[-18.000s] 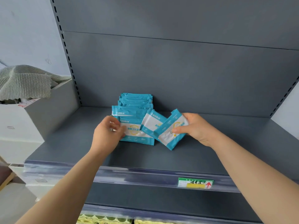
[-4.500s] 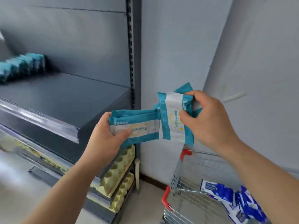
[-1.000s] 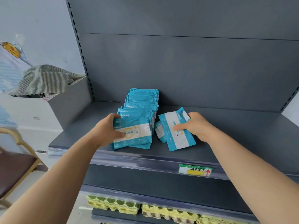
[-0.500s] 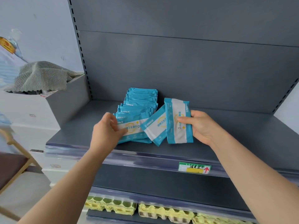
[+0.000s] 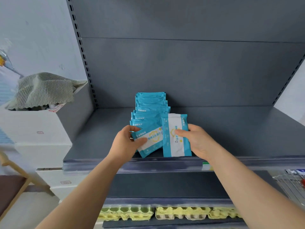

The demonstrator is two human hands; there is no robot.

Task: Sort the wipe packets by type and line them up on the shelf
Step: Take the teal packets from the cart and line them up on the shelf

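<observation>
Egg trays (image 5: 128, 212) sit below. Over the grey shelf's (image 5: 92, 142) near edge, the left hand (image 5: 127, 142) pinches a tilted packet (image 5: 151, 139), its long axis slanting up to the right. The right hand (image 5: 196, 141) grips an upright packet (image 5: 175, 138). Behind, a row of packets (image 5: 150, 104) runs toward the back panel (image 5: 198, 71). On the left, a box (image 5: 33, 126) holds striped cloth (image 5: 44, 90).

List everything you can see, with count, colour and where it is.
shelved packets: overlapping row, count unclear, teal, mid-shelf, back to front
tilted packet: one, teal and white, front of row, in left hand
upright packet: one, teal and white, beside it, in right hand
shelf: one, dark grey, centre
egg trays: several, yellow-green, lower shelf
boxes: stacked, white, left of shelf
striped cloth: one, grey-white, on top box
wire cart: one, metal, right edge
left hand: grips tilted packet
right hand: grips upright packet
</observation>
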